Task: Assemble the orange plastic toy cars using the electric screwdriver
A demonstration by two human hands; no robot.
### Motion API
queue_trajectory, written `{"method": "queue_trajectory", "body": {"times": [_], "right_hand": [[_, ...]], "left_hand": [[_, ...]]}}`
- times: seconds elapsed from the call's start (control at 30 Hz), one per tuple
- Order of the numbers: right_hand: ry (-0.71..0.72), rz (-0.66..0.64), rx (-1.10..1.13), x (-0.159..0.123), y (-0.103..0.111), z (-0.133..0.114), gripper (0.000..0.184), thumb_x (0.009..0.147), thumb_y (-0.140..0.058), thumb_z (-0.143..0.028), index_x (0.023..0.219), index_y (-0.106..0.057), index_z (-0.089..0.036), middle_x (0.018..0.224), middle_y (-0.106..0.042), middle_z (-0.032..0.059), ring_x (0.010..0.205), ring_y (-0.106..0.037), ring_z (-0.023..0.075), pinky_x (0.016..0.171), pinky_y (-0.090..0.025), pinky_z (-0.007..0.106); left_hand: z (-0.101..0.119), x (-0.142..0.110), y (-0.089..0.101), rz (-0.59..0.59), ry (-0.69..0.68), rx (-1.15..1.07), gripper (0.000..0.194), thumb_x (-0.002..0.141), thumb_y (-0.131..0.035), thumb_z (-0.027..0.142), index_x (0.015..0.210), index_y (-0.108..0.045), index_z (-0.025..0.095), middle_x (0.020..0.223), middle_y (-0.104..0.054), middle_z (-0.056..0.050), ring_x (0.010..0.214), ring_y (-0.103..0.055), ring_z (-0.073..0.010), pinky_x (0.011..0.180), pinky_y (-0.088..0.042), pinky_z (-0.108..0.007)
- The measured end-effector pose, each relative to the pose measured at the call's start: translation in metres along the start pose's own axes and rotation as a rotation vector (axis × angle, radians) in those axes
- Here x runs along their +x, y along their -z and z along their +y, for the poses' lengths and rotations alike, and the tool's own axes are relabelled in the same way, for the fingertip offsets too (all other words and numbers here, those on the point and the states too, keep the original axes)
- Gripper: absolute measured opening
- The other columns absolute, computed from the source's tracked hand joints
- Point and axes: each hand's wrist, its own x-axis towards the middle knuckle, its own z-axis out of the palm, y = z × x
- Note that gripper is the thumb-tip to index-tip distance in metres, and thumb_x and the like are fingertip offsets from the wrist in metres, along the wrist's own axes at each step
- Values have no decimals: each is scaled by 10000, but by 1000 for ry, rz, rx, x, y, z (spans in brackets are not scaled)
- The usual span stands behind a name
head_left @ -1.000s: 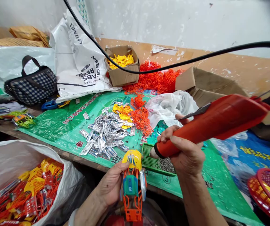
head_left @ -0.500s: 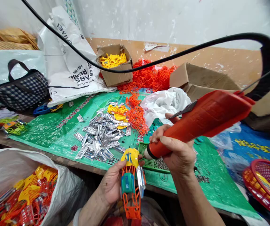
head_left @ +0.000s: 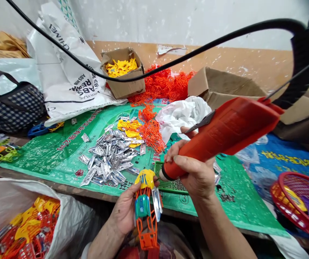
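Note:
In my left hand point(head_left: 122, 212) is a toy car body with an orange frame, a yellow front point(head_left: 145, 178), a teal middle piece and a silver side panel point(head_left: 156, 203). Its fingers are closed round the car near the front end. My right hand point(head_left: 201, 176) grips a red corded electric screwdriver point(head_left: 221, 135), tilted with its nose down to the left. That nose is just right of the yellow front; whether it touches, I cannot tell. Behind the nose lies a green plastic basket point(head_left: 167, 186) with small dark pieces, partly hidden by my right hand.
Silver plastic parts point(head_left: 108, 158) lie heaped on the green sheet, with orange frames point(head_left: 151, 135) behind. A carton point(head_left: 127, 86) holds yellow parts. At lower left stands a white sack point(head_left: 70, 205) of car bodies. A black cable point(head_left: 197, 50) arcs overhead. A red basket point(head_left: 281, 208) is at right.
The whole view has shifted a little, so the scene sits farther left. Both hands keep their grips, and the screwdriver's nose stays beside the yellow front.

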Motion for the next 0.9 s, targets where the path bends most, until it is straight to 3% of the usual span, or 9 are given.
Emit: {"method": "queue_trajectory", "body": {"times": [0.2, 0.43, 0.6, 0.9], "right_hand": [[15, -7, 0, -2, -1, -2, 91, 574, -754, -138, 625, -701, -190, 611, -643, -31, 532, -590, 130, 569, -508, 305], [20, 3, -1, -4, 0, -3, 89, 588, -743, -139, 643, -705, -197, 614, -646, -33, 544, -602, 135, 578, -522, 304], [36, -2, -5, -4, 0, -3, 87, 598, -730, -129, 643, -698, -196, 616, -647, -32, 556, -614, 135, 585, -521, 298], [32, -1, 0, -8, 1, 0, 99, 598, -731, -123, 649, -689, -197, 618, -650, -38, 559, -609, 132, 583, -523, 296]], "left_hand": [[2, 1, -5, -36, 8, 6, 182, 852, -664, 167, 999, -723, 78, 824, -798, -98, 749, -765, -220, 819, -614, -354], [0, 0, -5, 17, -13, -5, 111, 836, -669, 150, 906, -723, 81, 795, -791, -105, 718, -760, -224, 829, -612, -376], [-1, -2, -6, 67, -26, -19, 152, 870, -620, 137, 963, -717, 64, 777, -787, -110, 702, -758, -219, 841, -605, -367], [-1, -4, -11, 52, -32, 43, 165, 886, -596, 147, 998, -698, 80, 838, -795, -119, 768, -767, -240, 879, -590, -399]]}}
